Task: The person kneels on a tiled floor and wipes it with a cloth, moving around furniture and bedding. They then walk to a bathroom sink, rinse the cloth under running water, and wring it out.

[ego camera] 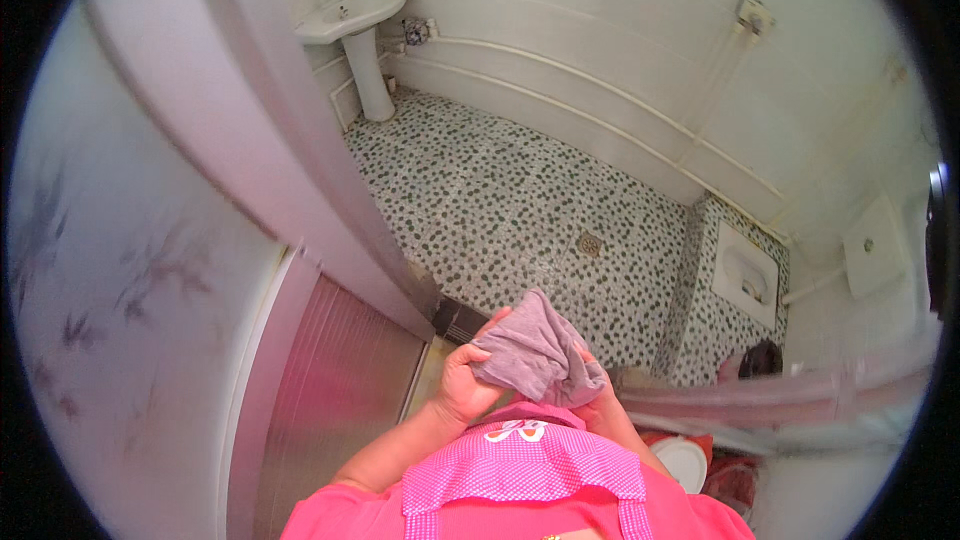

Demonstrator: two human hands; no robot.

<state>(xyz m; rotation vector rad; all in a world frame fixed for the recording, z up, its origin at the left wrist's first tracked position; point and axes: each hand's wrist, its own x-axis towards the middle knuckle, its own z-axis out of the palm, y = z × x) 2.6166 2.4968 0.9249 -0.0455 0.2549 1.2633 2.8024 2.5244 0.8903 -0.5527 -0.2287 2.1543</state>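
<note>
A mauve-grey cloth [536, 352], bunched and creased, is held up in front of my pink checked apron [525, 465]. My left hand [469, 375] grips its left side, with the thumb on top. On the right side, my right hand [596, 390] has hold of the cloth, and folds of it hide part of the fingers. One corner of the cloth points away from me over the tiled floor.
Past the doorway lies a pebble-patterned floor [510, 195] with a drain [589, 244]. A pedestal washbasin [360, 11] stands far left, a squat toilet [745, 274] on a raised step at right. The sliding door [337, 375] is at left; a white-lidded bucket [681, 463] stands lower right.
</note>
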